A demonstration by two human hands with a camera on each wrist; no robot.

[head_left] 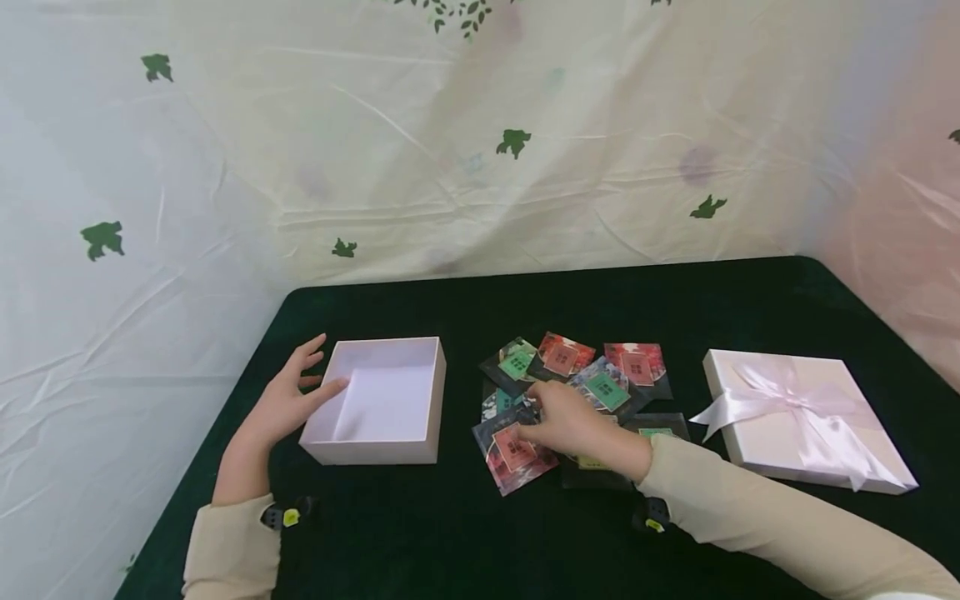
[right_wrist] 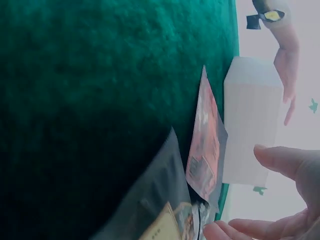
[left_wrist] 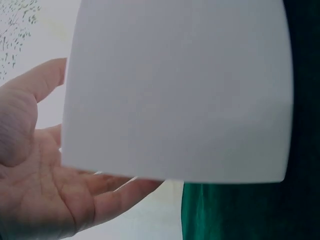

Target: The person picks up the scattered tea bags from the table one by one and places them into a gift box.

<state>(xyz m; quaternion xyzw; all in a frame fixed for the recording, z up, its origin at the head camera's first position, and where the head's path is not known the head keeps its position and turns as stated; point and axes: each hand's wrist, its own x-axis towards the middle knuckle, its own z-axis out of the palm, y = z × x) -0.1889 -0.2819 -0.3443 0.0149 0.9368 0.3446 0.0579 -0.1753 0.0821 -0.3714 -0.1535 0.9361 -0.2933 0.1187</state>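
Observation:
My left hand (head_left: 288, 400) is at the left side of an open white box (head_left: 386, 452), thumb reaching over the rim and the other fingers outside. In the left wrist view the box wall (left_wrist: 180, 90) hides part of those fingers. My right hand (head_left: 573, 417) reaches down over a spread of small square packets, thumb and fingers apart. Its thumb overlaps a dark packet with a red label (head_left: 516, 450), and its fingertips are close to a packet with a teal label (head_left: 502, 402). In the right wrist view the fingertips (right_wrist: 215, 231) are beside the packets' edges.
A closed pale gift box (head_left: 757, 442) with a satin bow (head_left: 798, 404) lies at the right. More packets with green labels (head_left: 606, 390) and red labels (head_left: 637, 367) overlap mid-table. A dark green cloth (head_left: 420, 542) covers the table; a leaf-patterned curtain (head_left: 420, 167) hangs behind.

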